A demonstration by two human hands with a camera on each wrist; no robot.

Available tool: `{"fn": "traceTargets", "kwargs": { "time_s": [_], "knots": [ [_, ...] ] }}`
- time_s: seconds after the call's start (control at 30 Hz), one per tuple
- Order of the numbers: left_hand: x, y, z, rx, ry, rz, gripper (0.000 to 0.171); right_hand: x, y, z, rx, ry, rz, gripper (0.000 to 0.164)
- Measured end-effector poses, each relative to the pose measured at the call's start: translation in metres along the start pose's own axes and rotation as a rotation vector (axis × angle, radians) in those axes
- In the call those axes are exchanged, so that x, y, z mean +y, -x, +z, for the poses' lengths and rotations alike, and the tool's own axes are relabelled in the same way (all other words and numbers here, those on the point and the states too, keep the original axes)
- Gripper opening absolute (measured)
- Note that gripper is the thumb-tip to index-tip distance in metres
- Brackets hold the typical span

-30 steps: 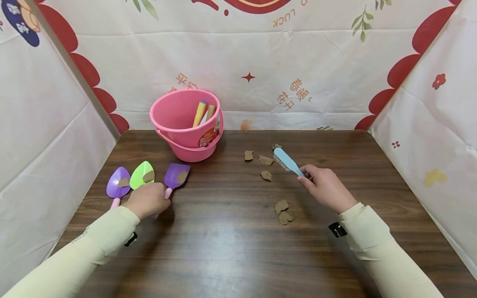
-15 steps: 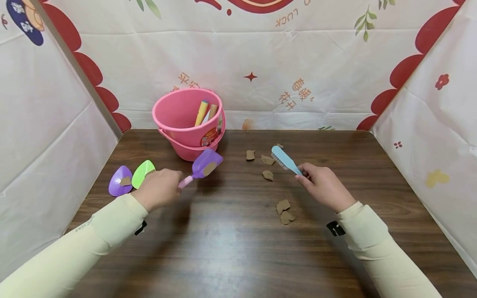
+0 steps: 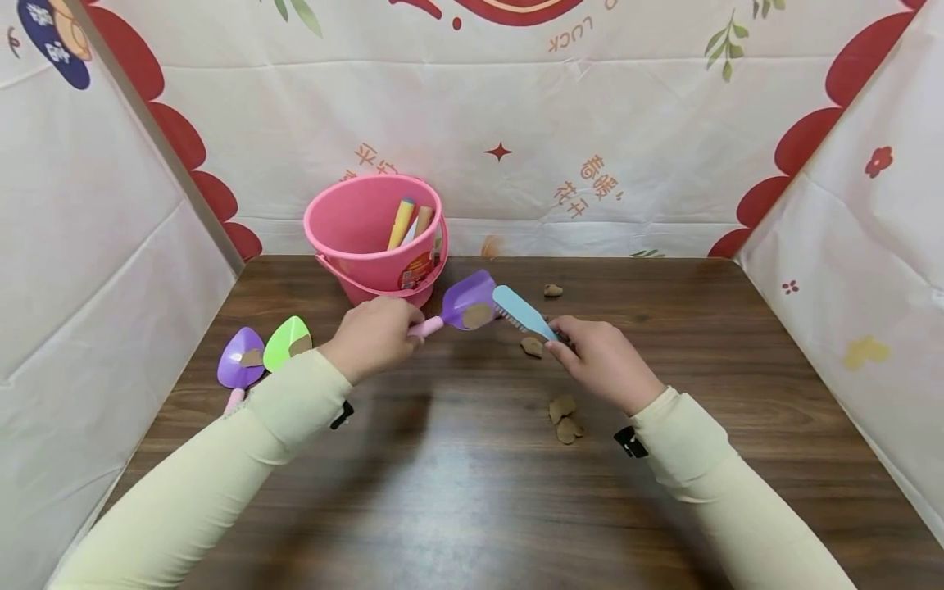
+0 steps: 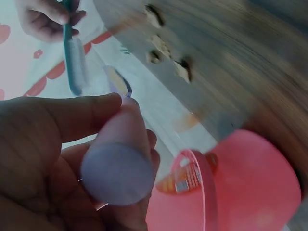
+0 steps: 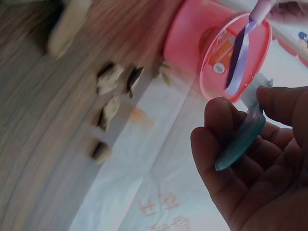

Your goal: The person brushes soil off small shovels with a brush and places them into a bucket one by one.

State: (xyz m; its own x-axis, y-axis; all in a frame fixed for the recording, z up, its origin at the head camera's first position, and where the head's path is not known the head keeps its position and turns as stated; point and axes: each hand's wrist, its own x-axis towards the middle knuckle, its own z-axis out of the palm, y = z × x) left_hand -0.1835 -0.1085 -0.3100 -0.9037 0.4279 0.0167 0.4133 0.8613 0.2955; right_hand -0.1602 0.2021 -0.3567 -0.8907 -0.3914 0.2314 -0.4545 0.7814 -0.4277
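My left hand (image 3: 379, 336) grips the pink handle of a purple toy shovel (image 3: 456, 300), whose blade bears a thin brown scrap (image 3: 478, 316). In the left wrist view the thumb and fingers wrap the handle (image 4: 118, 168). My right hand (image 3: 605, 360) pinches the handle of a light blue brush (image 3: 520, 311), bristles downward. The brush head is at the right edge of the shovel blade; whether they touch I cannot tell. Below and beyond the brush lie several brown scraps (image 3: 531, 347), some partly hidden by it. Two more scraps (image 3: 566, 430) lie nearer on the table.
A pink bucket (image 3: 347, 266) with a yellow-handled item (image 3: 401, 223) inside stands behind my left hand. To the left lie another purple shovel (image 3: 234, 373) and a green one (image 3: 279, 348), each bearing a brown scrap. Printed cloth walls (image 3: 472, 106) enclose the wooden table (image 3: 457, 508).
My left hand has lifted the purple shovel from beside the green one and carried it right, past the bucket's front. The right hand has moved the brush left toward the shovel.
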Motion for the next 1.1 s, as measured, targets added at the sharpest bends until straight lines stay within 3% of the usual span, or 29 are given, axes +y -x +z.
{"fn": "traceTargets", "kwargs": {
  "time_s": [0.27,0.53,0.97,1.1],
  "knots": [
    [0.021,-0.01,0.012,0.022,0.01,0.026,0.009,-0.012,-0.006,0.012,-0.038,0.036,-0.016,0.014],
    [0.031,-0.013,0.014,0.0,0.006,0.026,0.011,-0.008,-0.006,0.016,-0.032,0.156,-0.032,0.01],
    [0.028,-0.01,0.012,-0.014,0.005,0.002,0.012,0.004,-0.012,0.013,-0.018,0.21,-0.023,0.013],
    [0.024,-0.009,0.012,-0.018,0.008,-0.007,0.016,0.017,-0.013,0.011,0.013,0.244,-0.007,0.013]
  ]
}}
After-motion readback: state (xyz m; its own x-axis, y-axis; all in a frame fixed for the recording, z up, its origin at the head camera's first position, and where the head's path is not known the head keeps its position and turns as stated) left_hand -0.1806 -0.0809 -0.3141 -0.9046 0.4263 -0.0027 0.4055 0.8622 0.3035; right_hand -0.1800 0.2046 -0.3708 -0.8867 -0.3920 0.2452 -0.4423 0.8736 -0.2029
